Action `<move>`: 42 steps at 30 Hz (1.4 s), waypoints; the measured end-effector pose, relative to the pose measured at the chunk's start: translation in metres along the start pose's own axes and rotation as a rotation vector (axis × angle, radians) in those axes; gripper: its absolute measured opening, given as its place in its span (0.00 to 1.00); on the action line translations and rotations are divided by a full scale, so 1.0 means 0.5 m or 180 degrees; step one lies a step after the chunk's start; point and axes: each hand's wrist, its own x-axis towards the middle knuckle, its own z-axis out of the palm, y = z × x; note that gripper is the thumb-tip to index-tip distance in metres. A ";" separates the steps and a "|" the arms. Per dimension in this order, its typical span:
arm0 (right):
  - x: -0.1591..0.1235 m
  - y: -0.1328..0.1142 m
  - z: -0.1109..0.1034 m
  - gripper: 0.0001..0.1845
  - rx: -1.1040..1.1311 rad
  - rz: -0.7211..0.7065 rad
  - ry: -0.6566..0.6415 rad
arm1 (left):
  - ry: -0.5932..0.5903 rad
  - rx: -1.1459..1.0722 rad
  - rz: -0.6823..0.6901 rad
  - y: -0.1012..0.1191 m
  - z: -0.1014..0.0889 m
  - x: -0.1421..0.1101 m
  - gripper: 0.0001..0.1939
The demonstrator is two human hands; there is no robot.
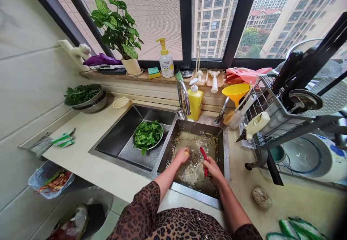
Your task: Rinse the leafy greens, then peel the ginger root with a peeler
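Observation:
Both of my hands are down in the right basin of the steel sink (225, 149), over water with scraps in it. My left hand (182, 155) is closed around a small yellowish item that I cannot name. My right hand (213, 168) grips a red-handled peeler (204, 155) whose tip points toward the left hand. The two hands are a short gap apart. A curved faucet (184, 96) rises behind the basins.
The left basin holds a metal bowl of leafy greens (148, 134). More greens sit in stacked bowls (84, 97) at far left. A yellow soap bottle (195, 101), an orange funnel (235, 92) and a dish rack (273, 117) stand to the right. A bin (73, 222) is below left.

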 end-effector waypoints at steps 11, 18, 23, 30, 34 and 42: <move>-0.072 -0.117 0.049 0.23 -0.0716 -0.1754 -0.0345 | -0.0454 -0.3468 -0.0628 0.058 0.034 -0.093 0.29; -0.069 -0.113 0.055 0.22 0.0483 -0.0879 -0.0181 | -0.0425 -0.2993 -0.0041 0.087 0.022 -0.147 0.24; -0.081 -0.127 0.036 0.29 0.1475 -0.0254 -0.0567 | 0.0009 -0.1870 0.0578 0.088 -0.006 -0.161 0.21; -0.100 -0.148 0.042 0.27 0.1888 -0.0101 -0.0669 | 0.0343 -0.1655 0.1094 0.104 -0.025 -0.173 0.13; -0.100 -0.149 0.042 0.27 0.1892 -0.0086 -0.0580 | 0.0376 -0.1545 0.1194 0.109 -0.027 -0.184 0.09; -0.103 -0.144 0.025 0.26 0.1121 -0.0715 -0.0261 | 0.0016 -0.1489 0.0902 0.128 -0.022 -0.201 0.11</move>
